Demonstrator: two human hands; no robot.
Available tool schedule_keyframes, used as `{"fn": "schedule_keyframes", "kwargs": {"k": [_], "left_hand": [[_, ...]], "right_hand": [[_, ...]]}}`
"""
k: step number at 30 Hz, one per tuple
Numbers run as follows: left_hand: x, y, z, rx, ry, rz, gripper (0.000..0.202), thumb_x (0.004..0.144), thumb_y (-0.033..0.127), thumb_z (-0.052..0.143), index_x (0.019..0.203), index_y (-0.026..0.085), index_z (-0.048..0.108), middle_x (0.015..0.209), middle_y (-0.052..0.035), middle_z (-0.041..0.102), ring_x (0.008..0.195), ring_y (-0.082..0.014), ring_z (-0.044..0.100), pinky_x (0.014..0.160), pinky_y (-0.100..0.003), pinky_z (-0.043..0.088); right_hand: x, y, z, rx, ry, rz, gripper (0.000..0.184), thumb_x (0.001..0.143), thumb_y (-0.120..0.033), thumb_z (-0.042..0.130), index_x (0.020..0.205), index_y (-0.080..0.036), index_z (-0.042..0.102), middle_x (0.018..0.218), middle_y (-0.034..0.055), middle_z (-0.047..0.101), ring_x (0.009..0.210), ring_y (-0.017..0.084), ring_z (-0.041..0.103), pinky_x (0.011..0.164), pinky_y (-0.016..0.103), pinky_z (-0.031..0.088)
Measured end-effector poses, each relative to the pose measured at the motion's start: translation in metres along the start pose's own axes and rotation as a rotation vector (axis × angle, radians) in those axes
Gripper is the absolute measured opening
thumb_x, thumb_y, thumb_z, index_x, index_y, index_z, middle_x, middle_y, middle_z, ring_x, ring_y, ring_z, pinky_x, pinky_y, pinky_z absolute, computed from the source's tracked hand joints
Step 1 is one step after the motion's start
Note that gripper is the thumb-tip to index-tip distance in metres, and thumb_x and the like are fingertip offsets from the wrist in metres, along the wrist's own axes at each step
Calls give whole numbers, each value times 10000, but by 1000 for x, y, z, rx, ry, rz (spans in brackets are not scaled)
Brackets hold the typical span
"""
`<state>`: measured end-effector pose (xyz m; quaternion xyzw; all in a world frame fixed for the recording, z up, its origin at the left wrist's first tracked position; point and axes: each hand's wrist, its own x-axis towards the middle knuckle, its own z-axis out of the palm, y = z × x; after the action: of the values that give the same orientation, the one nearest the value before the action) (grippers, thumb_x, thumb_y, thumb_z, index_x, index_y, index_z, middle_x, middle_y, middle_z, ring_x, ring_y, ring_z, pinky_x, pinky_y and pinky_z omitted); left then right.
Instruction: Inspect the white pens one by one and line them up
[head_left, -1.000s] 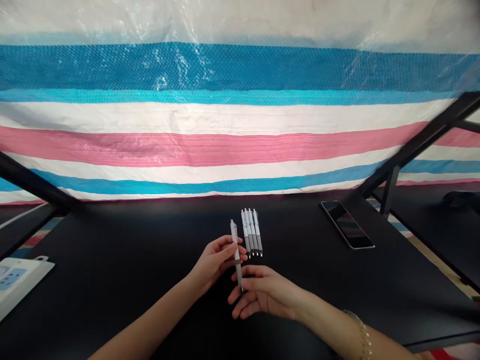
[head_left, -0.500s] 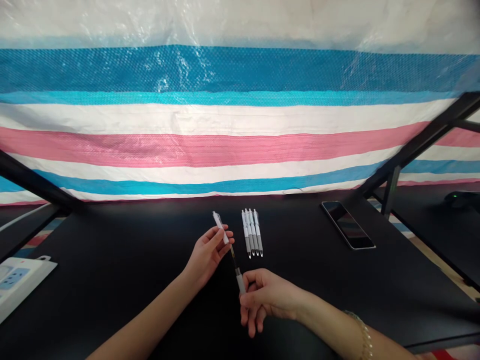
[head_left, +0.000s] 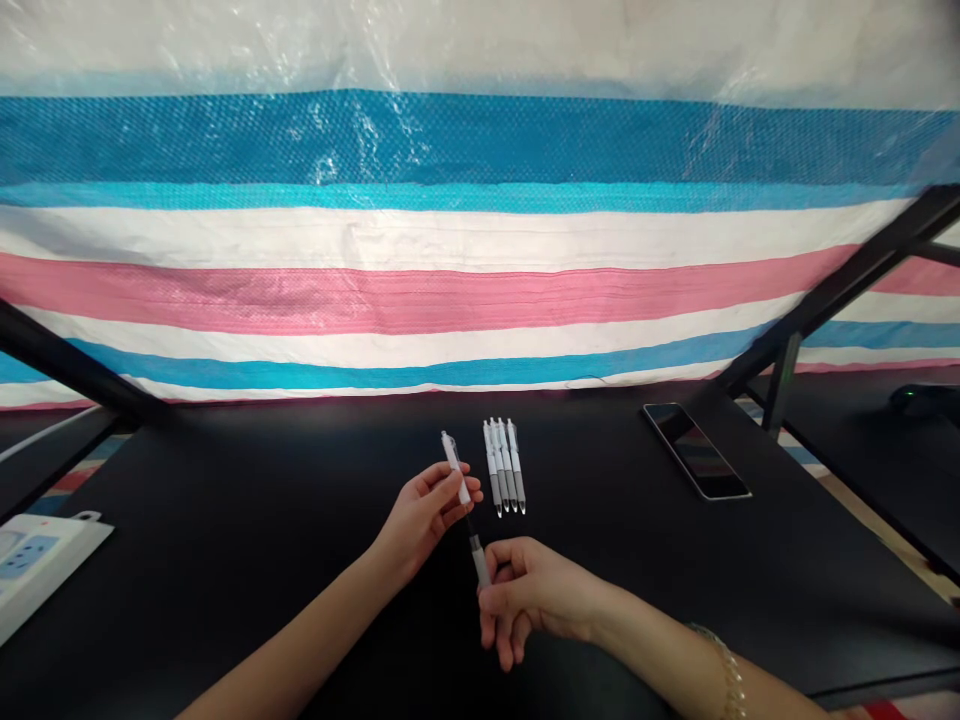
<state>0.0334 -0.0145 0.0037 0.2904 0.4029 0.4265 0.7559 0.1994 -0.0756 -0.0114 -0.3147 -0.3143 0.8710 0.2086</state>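
Note:
Between thumb and fingers, my left hand (head_left: 431, 505) grips a white pen barrel (head_left: 454, 465) with a clip, tilted with its clicker end away from me. My right hand (head_left: 529, 595) pinches the pen's grey grip section (head_left: 480, 562), nearer to me. A short length of dark refill (head_left: 471, 525) shows in the gap between the two parts, which are roughly in line. Just right of my left hand, several white pens with grey grips (head_left: 504, 465) lie side by side on the black table (head_left: 300, 480), tips towards me.
A phone (head_left: 697, 450) lies on the table at the right. At the left edge is a white power strip (head_left: 45, 560). A striped plastic sheet (head_left: 450, 300) hangs behind the table, with black metal bars (head_left: 825, 285) at both sides.
My left hand has moved right and towards me with the white barrel. The gap to the grip section is shorter, and less refill shows. My right hand has stayed almost still.

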Motion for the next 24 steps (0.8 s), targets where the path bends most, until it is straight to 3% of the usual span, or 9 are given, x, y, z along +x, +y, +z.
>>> {"fn": "schedule_keyframes", "kwargs": {"k": [5, 17, 24], "left_hand": [[-10, -1, 8, 159, -149, 7, 192, 750, 291, 680, 858, 137, 641, 759, -73, 701, 731, -172, 645, 703, -277, 492], [-13, 1, 9, 216, -151, 5, 160, 777, 286, 653, 839, 145, 612, 749, -66, 697, 750, -163, 628, 741, -284, 475], [-9, -3, 4, 190, -213, -30, 158, 798, 269, 629, 865, 128, 606, 792, -88, 701, 739, -168, 637, 727, -298, 485]], "right_hand": [[1, 3, 0, 31, 92, -85, 385, 662, -352, 724, 808, -163, 421, 637, 1, 634, 455, 88, 575, 430, 168, 407], [2, 3, 0, 65, 147, -93, 387, 650, -333, 745, 748, -174, 406, 550, -45, 562, 381, 30, 425, 422, 179, 255], [2, 3, 2, 94, 100, -77, 352, 735, -427, 653, 819, -114, 516, 638, 34, 627, 436, 64, 510, 485, 212, 349]]}}
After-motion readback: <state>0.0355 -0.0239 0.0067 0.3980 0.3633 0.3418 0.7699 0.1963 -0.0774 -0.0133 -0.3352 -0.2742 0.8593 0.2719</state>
